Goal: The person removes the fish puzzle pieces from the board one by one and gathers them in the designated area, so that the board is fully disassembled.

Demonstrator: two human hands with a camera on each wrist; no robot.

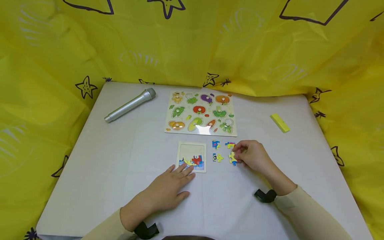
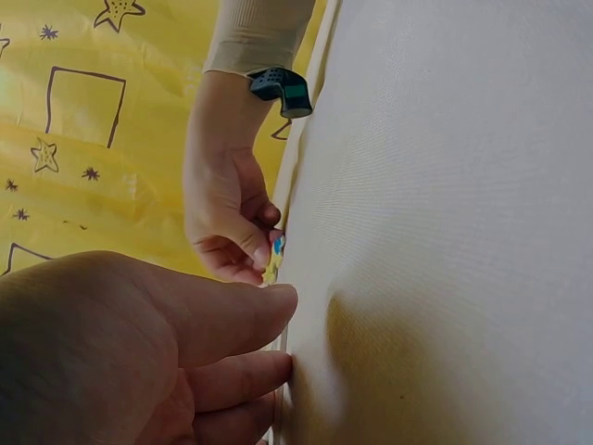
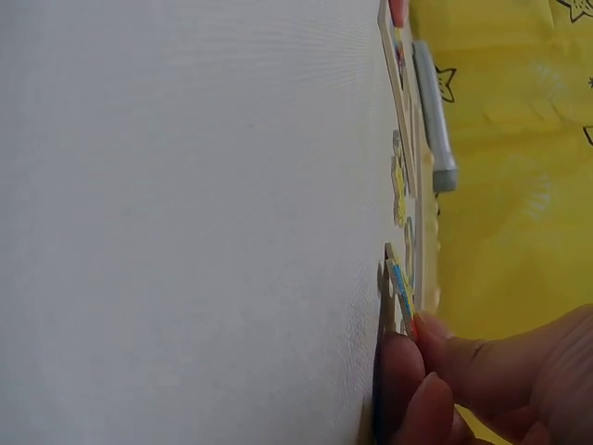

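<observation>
A: Starting with the head view, what are the hands doing?

B: The left hand (image 1: 169, 188) lies flat with fingers straight, gripping nothing, its tips on the lower part of the small puzzle tray (image 1: 192, 149); probably that steadies it. The right hand (image 1: 252, 153) pinches a puzzle piece (image 1: 232, 158), right of the tray. Three loose pieces (image 1: 217, 157) lie spaced apart nearby, perhaps so each is easy to take up

A: Anything inside the tray?

B: Fitted pieces (image 1: 196, 161) along its lower part, partly under the left fingers

A: And the left wrist view?

B: The left thumb and fingers fill the foreground, holding nothing I can see; beyond them, the right fingers grip the piece

A: The right wrist view?

B: The piece is tilted, one end between thumb and fingers; an edge hold like that likely leaves its picture uncovered. Whether its far end touches the desk, I can't tell

A: What about the surface and room?

B: A white-covered desk (image 1: 135, 150), with a vegetable board (image 1: 189, 110) behind the tray, a silver microphone (image 1: 129, 106) left, a yellow block (image 1: 280, 123) right, and star-patterned yellow cloth (image 1: 180, 50) hanging around
</observation>
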